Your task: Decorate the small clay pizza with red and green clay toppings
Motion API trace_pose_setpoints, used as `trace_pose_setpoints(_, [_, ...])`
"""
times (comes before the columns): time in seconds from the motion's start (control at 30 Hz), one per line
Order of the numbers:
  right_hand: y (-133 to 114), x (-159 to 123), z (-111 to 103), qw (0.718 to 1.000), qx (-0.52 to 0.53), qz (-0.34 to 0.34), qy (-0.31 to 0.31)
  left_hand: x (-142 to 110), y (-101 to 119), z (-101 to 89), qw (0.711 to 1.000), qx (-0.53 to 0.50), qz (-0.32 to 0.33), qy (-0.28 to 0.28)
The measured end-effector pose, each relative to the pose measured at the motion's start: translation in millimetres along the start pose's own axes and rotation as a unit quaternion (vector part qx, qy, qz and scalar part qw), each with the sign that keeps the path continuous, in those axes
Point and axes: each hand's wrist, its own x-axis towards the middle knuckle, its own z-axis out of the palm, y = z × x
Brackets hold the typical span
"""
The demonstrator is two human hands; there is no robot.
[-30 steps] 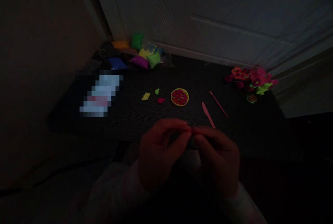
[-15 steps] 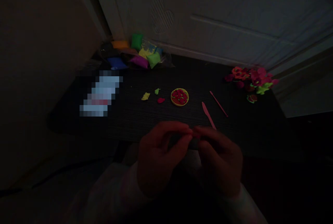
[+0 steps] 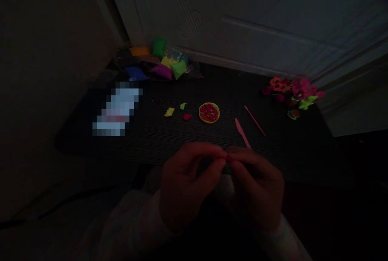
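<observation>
My left hand [image 3: 189,182] and my right hand [image 3: 259,186] meet fingertip to fingertip above the near edge of the table. Both are closed in a pinch around a small piece of red clay [image 3: 229,157], mostly covered by the fingers. Beyond them lies a round yellow-rimmed clay dish [image 3: 209,122] filled with red and green bits. Left of it are lumps of red clay [image 3: 187,116], light green clay [image 3: 183,106] and yellow clay [image 3: 169,112]. A pink plastic knife [image 3: 241,131] lies just past my right hand, with a thin pink modelling tool [image 3: 255,121] beside it.
Bags of coloured clay [image 3: 162,71] are heaped at the back left of the dark table [image 3: 145,139]. A blurred-out pale, bright rectangle [image 3: 121,107] lies on the left. Clay flowers [image 3: 298,90] stand at the back right, with a small red-and-green piece [image 3: 293,114] before them.
My fingertips have drawn closer together around the red clay, the left hand shifting slightly right. The things on the table have stayed in place.
</observation>
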Motion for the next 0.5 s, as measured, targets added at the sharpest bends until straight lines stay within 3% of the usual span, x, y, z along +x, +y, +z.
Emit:
trace_pose_setpoints(0.37, [-1.3,-0.6,2.2,0.998,0.059,0.012,0.009,-1.2,2.1,-0.1,1.000,-0.008,0.006,-0.013])
trace_pose_setpoints(0.5, [-2.0,-0.5,0.2,1.000,0.019,0.012,0.006,-1.1,3.5,-0.8,1.000,-0.006,0.008,-0.020])
